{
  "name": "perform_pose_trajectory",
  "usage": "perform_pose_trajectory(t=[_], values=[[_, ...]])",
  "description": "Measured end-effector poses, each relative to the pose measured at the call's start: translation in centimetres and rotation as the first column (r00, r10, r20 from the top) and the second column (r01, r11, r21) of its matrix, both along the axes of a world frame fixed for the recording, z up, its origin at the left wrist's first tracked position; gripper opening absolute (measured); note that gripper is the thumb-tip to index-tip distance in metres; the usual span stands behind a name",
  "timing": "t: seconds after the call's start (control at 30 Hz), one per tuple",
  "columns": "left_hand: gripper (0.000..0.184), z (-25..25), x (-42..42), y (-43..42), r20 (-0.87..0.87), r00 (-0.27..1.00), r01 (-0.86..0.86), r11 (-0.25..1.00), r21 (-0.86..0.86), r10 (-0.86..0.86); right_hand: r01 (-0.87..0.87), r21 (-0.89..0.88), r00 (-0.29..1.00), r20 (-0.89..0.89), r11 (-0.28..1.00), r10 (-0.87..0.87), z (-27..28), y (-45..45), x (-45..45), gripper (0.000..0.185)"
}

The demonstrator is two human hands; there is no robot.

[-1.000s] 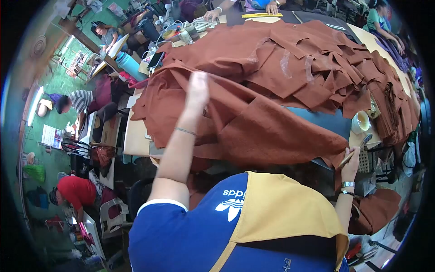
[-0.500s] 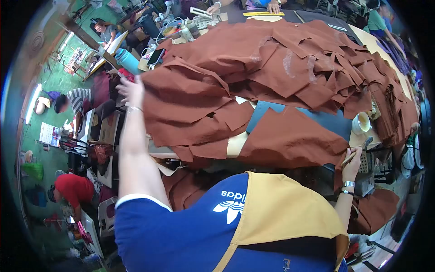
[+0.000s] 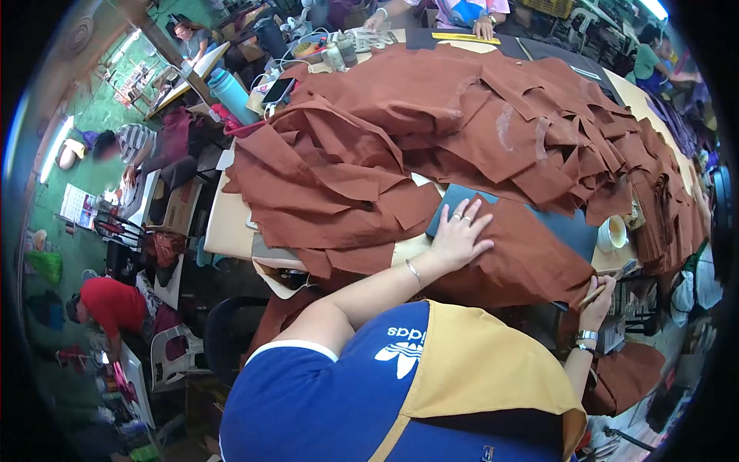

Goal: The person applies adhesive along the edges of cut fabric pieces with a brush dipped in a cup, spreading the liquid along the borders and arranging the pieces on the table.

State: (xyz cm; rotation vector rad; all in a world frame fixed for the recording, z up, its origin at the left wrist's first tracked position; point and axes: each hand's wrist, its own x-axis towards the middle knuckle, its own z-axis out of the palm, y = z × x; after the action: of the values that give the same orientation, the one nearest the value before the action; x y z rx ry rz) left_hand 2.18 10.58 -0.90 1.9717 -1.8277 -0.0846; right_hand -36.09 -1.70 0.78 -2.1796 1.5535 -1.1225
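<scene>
One brown cloth (image 3: 531, 254) under the outspread left hand (image 3: 462, 236), right hand (image 3: 597, 303) closed around a brush (image 3: 628, 268), cup (image 3: 603, 238) nearby

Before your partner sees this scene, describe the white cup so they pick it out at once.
Start at the large brown heap on the table. On its near right side, just beyond the brush in the right hand, is the white cup. Its round, open mouth sets it apart from the brown heap and flat blue sheet.
</scene>
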Motion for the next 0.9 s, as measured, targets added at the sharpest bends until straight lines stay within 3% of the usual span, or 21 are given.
perform_pose_trajectory(t=[0.07, 0.1, 0.2, 0.27, 0.33, 0.43, 0.53, 0.6, 0.7, 0.73, 0.8, 0.83, 0.87, 0.9], values=[[0.068, -0.4, 1.0, -0.9, -0.093, 0.995, -0.035, 0.999, -0.038, 0.031, -0.017, -0.017, 0.997, 0.073, 1.000, 0.019, -0.3, 0.1, -1.2, 0.018], [0.057, 0.5, 1.0, -1.0, -0.055, 0.996, -0.075, 0.989, -0.129, 0.068, -0.023, -0.041, 0.996, 0.083, 0.999, 0.026, 0.0, 0.3, -1.6, 0.018], [0.046, 2.6, 0.9, -1.8, -0.077, 0.992, -0.090, 0.989, 0.121, 0.099, -0.018, -0.112, 0.999, 0.029, 0.994, 0.021, 1.6, 1.2, -2.5, 0.019], [0.033, 2.3, 1.0, -2.0, -0.141, 0.989, -0.033, 0.996, 0.086, 0.045, -0.015, -0.159, 0.999, -0.034, 0.987, 0.009, 2.4, 1.8, -2.8, 0.021], [0.028, 1.9, 0.7, -2.0, -0.157, 0.987, -0.023, 0.999, 0.035, 0.028, -0.082, -0.168, 0.988, 0.118, 0.982, 0.103, 2.7, 1.7, -2.9, 0.024], [0.022, 1.9, 0.4, 0.0, -0.657, 0.751, -0.092, 0.975, -0.203, -0.066, -0.110, -0.382, 0.992, -0.098, 0.918, 0.078, 5.2, 3.1, -3.5, 0.030], [0.024, 5.0, 1.0, 3.7, -0.616, 0.751, -0.082, 0.892, -0.445, -0.239, -0.192, -0.477, 0.980, -0.137, 0.858, 0.143, 8.6, 5.2, -4.0, 0.034], [0.034, 7.9, 1.5, 4.5, -0.524, 0.758, -0.067, 0.752, -0.656, -0.389, -0.174, -0.541, 0.984, -0.117, 0.822, 0.132, 9.3, 5.8, -4.9, 0.036], [0.045, 8.4, 3.4, 3.5, -0.444, 0.827, 0.025, 0.813, -0.582, -0.344, -0.191, -0.573, 0.981, -0.121, 0.797, 0.149, 10.0, 4.8, -6.3, 0.032], [0.046, 8.8, 3.5, 1.3, -0.375, 0.850, 0.051, 0.767, -0.640, -0.369, -0.144, -0.460, 0.990, -0.059, 0.876, 0.132, 9.3, 4.5, -5.9, 0.027], [0.048, 8.8, 2.5, -2.4, -0.326, 0.906, 0.066, 0.853, -0.517, -0.268, -0.030, -0.399, 0.964, -0.255, 0.916, -0.080, 10.9, 4.1, -3.5, 0.011], [0.049, 6.8, 2.3, -4.3, -0.301, 0.934, 0.080, 0.933, -0.350, -0.194, -0.024, -0.331, 0.942, -0.323, 0.943, -0.089, 11.3, 3.3, -2.5, 0.013], [0.060, 5.8, 1.7, -5.7, -0.122, 0.988, 0.067, 0.980, -0.186, -0.090, 0.031, -0.227, 0.956, -0.279, 0.974, -0.095, 9.4, 1.7, -3.6, 0.014], [0.066, 4.6, 0.2, -6.0, -0.004, 1.000, 0.020, 0.990, -0.141, -0.021, 0.087, -0.120, 0.965, -0.236, 0.989, -0.114, 7.6, 0.1, -4.6, 0.016]])
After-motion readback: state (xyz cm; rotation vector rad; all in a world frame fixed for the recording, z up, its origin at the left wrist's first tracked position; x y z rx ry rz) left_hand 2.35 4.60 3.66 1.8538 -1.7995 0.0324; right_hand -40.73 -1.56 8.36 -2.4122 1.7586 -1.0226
